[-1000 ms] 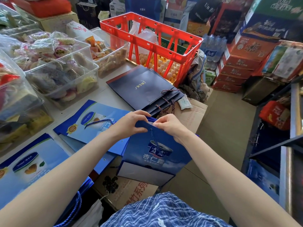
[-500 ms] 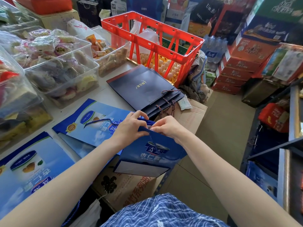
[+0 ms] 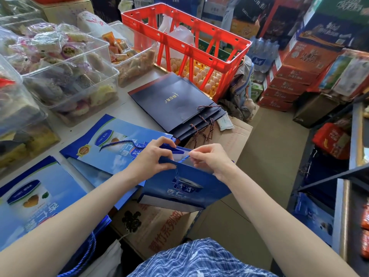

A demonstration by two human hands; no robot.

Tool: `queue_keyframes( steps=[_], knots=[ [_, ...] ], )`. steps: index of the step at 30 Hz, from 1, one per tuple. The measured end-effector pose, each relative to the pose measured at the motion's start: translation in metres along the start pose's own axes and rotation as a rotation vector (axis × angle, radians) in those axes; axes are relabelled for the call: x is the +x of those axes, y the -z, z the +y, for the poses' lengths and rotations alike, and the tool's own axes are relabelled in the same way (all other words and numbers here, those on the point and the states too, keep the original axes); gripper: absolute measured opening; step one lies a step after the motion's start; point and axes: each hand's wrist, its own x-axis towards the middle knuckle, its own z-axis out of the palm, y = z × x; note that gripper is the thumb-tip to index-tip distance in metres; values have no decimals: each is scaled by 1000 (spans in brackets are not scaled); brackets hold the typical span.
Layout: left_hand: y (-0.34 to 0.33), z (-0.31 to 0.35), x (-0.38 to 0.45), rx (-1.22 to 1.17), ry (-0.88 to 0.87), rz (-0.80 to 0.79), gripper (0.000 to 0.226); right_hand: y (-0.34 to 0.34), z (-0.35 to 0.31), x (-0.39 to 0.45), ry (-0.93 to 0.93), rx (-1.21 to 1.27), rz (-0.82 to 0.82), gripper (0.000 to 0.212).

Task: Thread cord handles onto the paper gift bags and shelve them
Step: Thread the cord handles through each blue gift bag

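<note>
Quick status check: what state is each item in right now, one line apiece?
Blue paper gift bag: held, mouth open.
Blue cord: pinched by right hand.
Left hand: gripping bag rim.
Dark navy bags: flat, stacked, cords on.
Red plastic crate: open-topped, holding eggs.

We see both forearms bare, left hand (image 3: pixel 151 158) and right hand (image 3: pixel 211 158) ungloved, blue-and-white checked garment (image 3: pixel 199 258) below

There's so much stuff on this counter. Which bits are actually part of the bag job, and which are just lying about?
Part of the job:
left hand
right hand
blue bag
blue cord
flat blue bags
navy bags

Just lying about:
red crate
eggs
snack tubs
cardboard box
</note>
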Motion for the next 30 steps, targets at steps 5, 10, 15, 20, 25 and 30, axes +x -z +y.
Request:
queue_keyframes(
  steps=[5,10,15,20,25,30],
  knots=[
    [4,2,5,-103,72,30,18,-9,-14,-1,244,-128,67,5],
    [-3,20,23,-127,-33,-38,22,6,-9,-6,231,97,184,10],
    [-8,20,28,151,-264,-9,7,28,2,-7,40,349,221,13],
    [-8,15,35,328,-237,209,18,27,4,-9,90,202,152,13],
    [-7,49,35,124,111,306,16,14,4,-5,177,176,184,18],
    [7,53,39,-169,618,-12,38,3,-1,-4,191,204,121,15]
  ],
)
